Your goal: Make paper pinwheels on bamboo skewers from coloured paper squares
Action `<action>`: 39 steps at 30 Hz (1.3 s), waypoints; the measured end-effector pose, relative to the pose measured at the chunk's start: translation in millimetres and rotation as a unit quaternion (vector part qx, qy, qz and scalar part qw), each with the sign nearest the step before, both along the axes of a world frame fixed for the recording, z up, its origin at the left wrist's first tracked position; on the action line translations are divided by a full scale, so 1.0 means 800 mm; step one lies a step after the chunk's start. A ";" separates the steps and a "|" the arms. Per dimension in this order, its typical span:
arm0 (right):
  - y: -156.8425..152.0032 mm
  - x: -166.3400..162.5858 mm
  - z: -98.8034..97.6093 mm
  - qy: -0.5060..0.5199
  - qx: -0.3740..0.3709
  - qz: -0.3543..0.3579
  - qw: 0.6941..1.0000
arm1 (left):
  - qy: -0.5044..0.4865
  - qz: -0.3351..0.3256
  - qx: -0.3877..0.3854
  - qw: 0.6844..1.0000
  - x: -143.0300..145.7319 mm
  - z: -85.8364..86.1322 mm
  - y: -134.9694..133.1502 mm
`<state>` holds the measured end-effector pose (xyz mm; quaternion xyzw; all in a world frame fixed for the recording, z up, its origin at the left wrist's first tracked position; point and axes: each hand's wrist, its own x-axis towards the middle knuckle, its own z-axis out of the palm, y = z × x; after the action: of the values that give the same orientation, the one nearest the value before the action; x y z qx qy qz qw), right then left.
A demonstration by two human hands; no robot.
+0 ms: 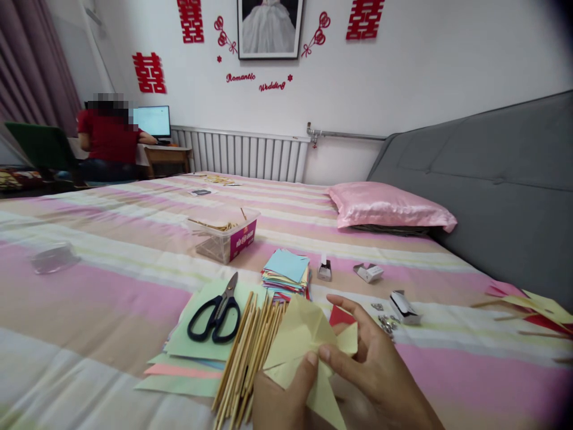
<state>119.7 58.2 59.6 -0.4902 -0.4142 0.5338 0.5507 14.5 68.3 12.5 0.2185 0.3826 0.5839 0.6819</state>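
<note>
Both of my hands hold a pale yellow paper pinwheel (pixel 298 328), its cut corners partly folded in to the middle. My left hand (pixel 284 394) presses its thumb near the centre from the lower left. From the right, my right hand (pixel 373 364) pinches the centre with its thumb, its forefinger stretched behind a folded flap. A bit of red paper (pixel 340 315) shows behind that flap. Just left of the pinwheel lies a bundle of thin wooden sticks (pixel 244 358). Dark-handled scissors (pixel 217 316) rest on a stack of light green paper (pixel 197 343).
Beyond my hands are a pile of coloured paper squares (pixel 286 269), a clear plastic box (pixel 226 239) with sticks, and small boxes (pixel 405 307) beside metal pins (pixel 387 325). Paper pinwheels on sticks (pixel 537 307) lie far right. A person (pixel 110 140) sits at a monitor.
</note>
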 end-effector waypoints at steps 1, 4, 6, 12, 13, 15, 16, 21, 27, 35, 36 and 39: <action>0.000 0.003 0.000 0.022 -0.002 0.003 1.000 | -0.014 -0.020 0.002 1.000 -0.002 0.002 0.000; 0.002 0.016 0.001 0.094 -0.033 0.021 0.995 | -0.059 -0.096 0.001 0.994 -0.011 0.011 0.000; 0.003 0.026 0.001 0.115 -0.060 0.038 0.991 | -0.066 -0.126 0.006 0.990 -0.017 0.017 0.000; 0.006 0.044 -0.003 0.102 -0.083 0.129 0.983 | 0.028 -0.169 0.040 0.984 -0.015 0.017 -0.001; 0.006 0.045 -0.005 0.092 -0.083 0.143 0.982 | 0.046 -0.174 0.048 0.983 -0.014 0.013 -0.002; 0.006 0.046 -0.008 0.077 -0.086 0.162 0.980 | 0.079 -0.178 0.056 0.979 -0.011 0.001 -0.001; 0.005 0.047 -0.009 0.073 -0.089 0.167 0.979 | 0.091 -0.179 0.054 0.978 -0.010 -0.005 -0.001; 0.003 0.045 -0.012 0.030 -0.094 0.153 0.983 | 0.154 -0.183 0.054 0.970 -0.010 -0.029 0.003; 0.006 0.040 -0.017 0.016 -0.080 0.142 0.986 | 0.139 -0.180 0.048 0.973 -0.010 -0.024 0.003; 0.009 0.043 -0.017 0.001 -0.064 0.154 0.986 | 0.141 -0.147 0.019 0.979 -0.011 -0.028 0.007; 0.009 0.043 -0.016 0.007 -0.072 0.152 0.986 | 0.136 -0.145 0.014 0.980 -0.011 -0.028 0.007; 0.011 0.041 -0.015 -0.004 -0.080 0.135 0.988 | 0.126 -0.142 0.011 0.982 -0.013 -0.028 0.008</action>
<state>152.8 67.0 47.6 -0.4743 -0.4353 0.6326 0.4305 3.8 74.7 -9.5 0.3499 0.4236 0.4529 0.7021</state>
